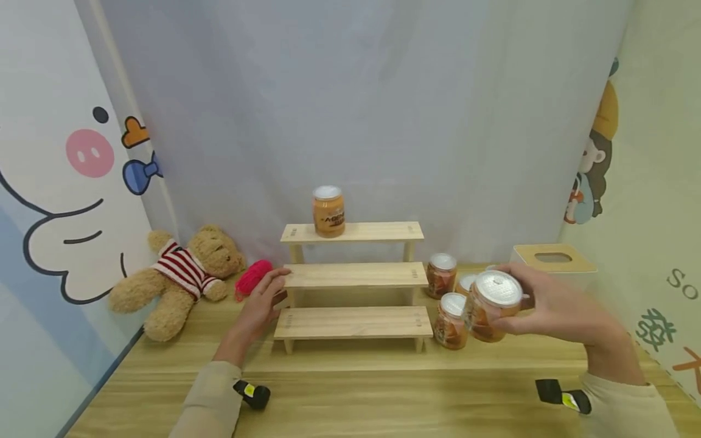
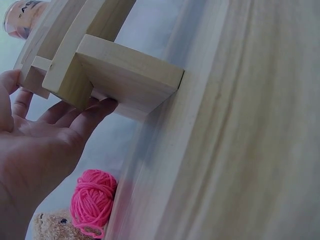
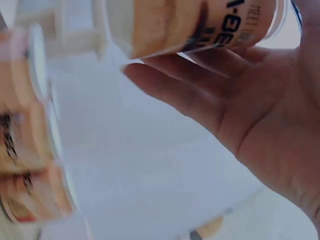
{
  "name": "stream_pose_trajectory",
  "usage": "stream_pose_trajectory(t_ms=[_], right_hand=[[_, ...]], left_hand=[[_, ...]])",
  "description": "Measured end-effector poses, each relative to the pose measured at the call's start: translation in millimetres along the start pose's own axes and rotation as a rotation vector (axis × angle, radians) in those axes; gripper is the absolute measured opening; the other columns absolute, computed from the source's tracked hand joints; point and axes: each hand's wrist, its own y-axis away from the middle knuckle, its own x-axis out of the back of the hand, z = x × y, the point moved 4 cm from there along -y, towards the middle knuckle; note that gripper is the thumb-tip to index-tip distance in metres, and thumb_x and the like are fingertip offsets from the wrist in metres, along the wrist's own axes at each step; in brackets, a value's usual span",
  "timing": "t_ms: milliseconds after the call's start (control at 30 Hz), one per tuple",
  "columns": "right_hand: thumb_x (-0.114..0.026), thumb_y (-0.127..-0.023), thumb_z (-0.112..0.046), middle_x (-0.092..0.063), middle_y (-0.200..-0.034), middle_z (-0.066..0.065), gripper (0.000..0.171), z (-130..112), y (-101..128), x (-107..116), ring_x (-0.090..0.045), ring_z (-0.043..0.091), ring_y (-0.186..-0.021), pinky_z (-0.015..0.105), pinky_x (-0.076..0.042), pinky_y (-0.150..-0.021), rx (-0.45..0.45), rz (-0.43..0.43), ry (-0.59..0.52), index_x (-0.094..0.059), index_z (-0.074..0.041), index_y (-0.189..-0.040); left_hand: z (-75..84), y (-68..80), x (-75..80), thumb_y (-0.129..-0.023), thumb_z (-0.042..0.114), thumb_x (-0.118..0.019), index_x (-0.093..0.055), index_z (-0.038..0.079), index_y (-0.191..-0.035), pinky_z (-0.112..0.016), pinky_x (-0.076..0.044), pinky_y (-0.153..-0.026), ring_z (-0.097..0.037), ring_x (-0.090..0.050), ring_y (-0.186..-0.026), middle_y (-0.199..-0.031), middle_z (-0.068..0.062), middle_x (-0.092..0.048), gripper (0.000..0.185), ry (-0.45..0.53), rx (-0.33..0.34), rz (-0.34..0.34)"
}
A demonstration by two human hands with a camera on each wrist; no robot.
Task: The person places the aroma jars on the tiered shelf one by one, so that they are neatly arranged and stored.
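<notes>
My right hand (image 1: 553, 304) grips a lidded jar (image 1: 495, 307) of orange-brown contents, lifted beside several similar jars. In the right wrist view, the held jar (image 3: 200, 25) lies across the fingers, its dark lettering partly visible. At the left end of a three-tier wooden stand (image 1: 353, 322), my left hand (image 1: 260, 307) touches the wood with spread fingers. The left wrist view shows its fingertips against the stand's end and support (image 2: 130, 75). One jar (image 1: 330, 213) stands upright on the top tier, left of centre.
Right of the stand are a front jar (image 1: 451, 322), a rear jar (image 1: 441, 277) and another partly hidden one. A wood-topped box (image 1: 553, 258) stands behind my right hand. A teddy bear (image 1: 183, 271) and pink yarn (image 1: 254, 278) lie left. A curtain (image 1: 372, 121) hangs behind.
</notes>
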Motion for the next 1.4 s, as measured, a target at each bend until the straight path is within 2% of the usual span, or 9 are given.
stream_pose_trajectory(t_ms=[133,233,400,600,833,1000,1167,1300,1400], right_hand=[[-0.084,-0.082,-0.013,-0.065,-0.111,0.009,0.059,-5,-29,-33,-0.066,0.020,-0.096,0.034,-0.056,-0.075,-0.022,0.059,-0.088,-0.055,0.000,-0.131],[-0.084,-0.083,-0.019,-0.067,-0.110,0.010,0.055,-6,-49,-55,-0.066,0.023,-0.095,0.034,-0.056,-0.075,-0.066,0.166,-0.123,-0.059,-0.001,-0.128],[-0.083,-0.084,-0.031,-0.068,-0.114,0.011,0.056,-18,-78,-71,-0.065,0.025,-0.099,0.037,-0.055,-0.077,-0.153,0.303,-0.143,-0.061,-0.005,-0.129],[-0.080,-0.085,-0.038,-0.066,-0.116,0.011,0.057,-35,-126,-66,-0.064,0.027,-0.102,0.043,-0.054,-0.081,-0.189,0.302,-0.178,-0.061,-0.006,-0.128],[-0.076,-0.087,-0.039,-0.064,-0.116,0.013,0.058,-29,-174,-65,-0.063,0.030,-0.104,0.047,-0.052,-0.085,-0.267,0.373,-0.140,-0.058,-0.002,-0.128],[-0.074,-0.088,-0.038,-0.065,-0.111,0.015,0.053,-23,-207,-71,-0.063,0.031,-0.099,0.045,-0.053,-0.083,-0.309,0.369,-0.088,-0.060,0.000,-0.122],[-0.075,-0.087,-0.039,-0.063,-0.116,0.016,0.059,-15,-222,-77,-0.062,0.031,-0.104,0.044,-0.052,-0.086,-0.360,0.368,-0.077,-0.057,0.001,-0.127],[-0.080,-0.085,-0.034,-0.059,-0.127,0.017,0.069,-8,-227,-80,-0.058,0.032,-0.114,0.045,-0.049,-0.093,-0.374,0.390,-0.150,-0.050,0.000,-0.137],[-0.084,-0.083,-0.027,-0.057,-0.129,0.017,0.071,0,-228,-84,-0.056,0.032,-0.118,0.045,-0.048,-0.096,-0.384,0.392,-0.196,-0.048,0.001,-0.137]], left_hand=[[-0.2,-0.2,0.7,-0.109,0.039,-0.042,-0.033,0.010,-0.148,-0.046,-0.041,-0.097,-0.037,-0.029,-0.141,-0.153,-0.016,-0.028,0.050,-0.003,0.000,0.002],[-1.6,0.6,1.1,-0.108,0.039,-0.042,-0.033,0.011,-0.148,-0.043,-0.041,-0.095,-0.036,-0.029,-0.140,-0.152,-0.016,-0.030,0.049,0.000,0.009,0.004],[-4.5,2.1,0.0,-0.108,0.038,-0.043,-0.034,0.013,-0.148,-0.040,-0.041,-0.091,-0.036,-0.029,-0.139,-0.152,-0.014,-0.029,0.048,0.001,0.024,0.009],[-1.6,1.7,4.3,-0.108,0.039,-0.044,-0.036,0.011,-0.146,-0.038,-0.042,-0.088,-0.036,-0.031,-0.138,-0.150,-0.015,-0.031,0.048,-0.001,0.007,0.032],[-9.1,5.1,2.4,-0.108,0.037,-0.043,-0.034,0.012,-0.147,-0.058,-0.032,-0.104,-0.042,-0.019,-0.145,-0.157,-0.017,-0.023,0.047,0.009,0.015,0.007],[-7.5,5.5,3.0,-0.108,0.038,-0.044,-0.035,0.012,-0.147,-0.053,-0.037,-0.100,-0.039,-0.024,-0.143,-0.155,-0.015,-0.026,0.048,0.013,0.007,0.032],[-3.7,4.2,1.4,-0.108,0.037,-0.043,-0.034,0.011,-0.147,-0.049,-0.039,-0.098,-0.037,-0.027,-0.141,-0.152,-0.015,-0.029,0.047,0.013,-0.002,0.023],[-1.5,1.4,0.4,-0.108,0.038,-0.043,-0.034,0.010,-0.147,-0.049,-0.040,-0.097,-0.037,-0.031,-0.139,-0.149,-0.016,-0.032,0.048,0.021,-0.013,0.016],[-1.2,-1.0,-0.4,-0.108,0.037,-0.043,-0.034,0.010,-0.146,-0.048,-0.042,-0.095,-0.037,-0.033,-0.138,-0.146,-0.017,-0.034,0.047,0.032,-0.014,0.016]])
